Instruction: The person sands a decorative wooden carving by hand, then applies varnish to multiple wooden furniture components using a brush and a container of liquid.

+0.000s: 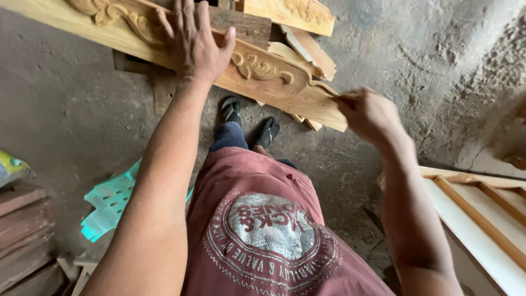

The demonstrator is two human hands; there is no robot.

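Note:
A long pale wooden board with carved leafy scrollwork [285, 87] lies slanted across the top of the view, resting on darker wood pieces. My left hand [193, 41] lies flat on its carved face, fingers spread, pressing it down. My right hand [368, 112] is at the board's shaped right end, fingers pinched together on something small and thin against the edge; motion blur hides what it is. My feet in dark sandals [249, 121] stand on the floor below the board.
A second carved piece [296, 13] and loose wood offcuts [309, 49] lie behind the board. A pale framed panel [482, 214] sits at lower right. A turquoise perforated plastic piece [109, 205] and stacked dark boards [24, 230] are at lower left. The floor is rough concrete.

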